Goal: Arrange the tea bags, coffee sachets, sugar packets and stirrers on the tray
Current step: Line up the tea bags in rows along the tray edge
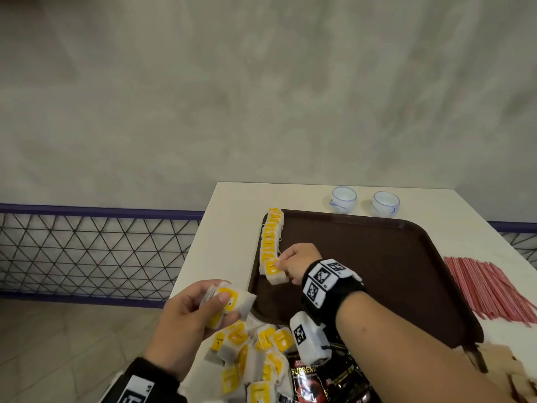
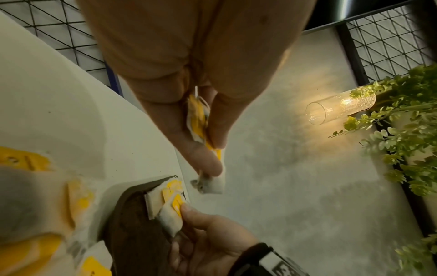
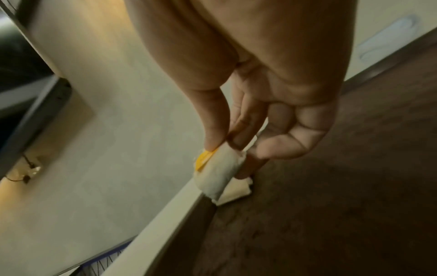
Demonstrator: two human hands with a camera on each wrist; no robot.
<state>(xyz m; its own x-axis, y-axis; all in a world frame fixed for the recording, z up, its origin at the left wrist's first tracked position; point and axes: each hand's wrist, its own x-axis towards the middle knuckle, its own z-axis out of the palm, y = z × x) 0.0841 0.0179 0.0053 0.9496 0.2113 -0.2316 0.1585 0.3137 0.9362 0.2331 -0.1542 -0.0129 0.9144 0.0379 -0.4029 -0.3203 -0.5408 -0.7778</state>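
A brown tray (image 1: 377, 257) lies on the white table (image 1: 229, 216). Along its left edge stands a row of yellow-tagged tea bags (image 1: 270, 237). My right hand (image 1: 293, 261) pinches the nearest tea bag (image 1: 273, 271) of that row; the right wrist view shows thumb and forefinger on this bag (image 3: 218, 175) at the tray's rim. My left hand (image 1: 191, 318) holds a small stack of tea bags (image 1: 229, 303) just off the tray's near left corner, seen edge-on as the held bags (image 2: 198, 119). A loose heap of tea bags (image 1: 252, 359) lies below, beside black coffee sachets (image 1: 319, 376).
Red-striped stirrers (image 1: 494, 289) lie fanned out right of the tray. Brown sugar packets (image 1: 499, 370) sit at the near right. Two small white cups (image 1: 363, 200) stand behind the tray. A wire mesh fence (image 1: 87, 251) runs along the left, past the table edge.
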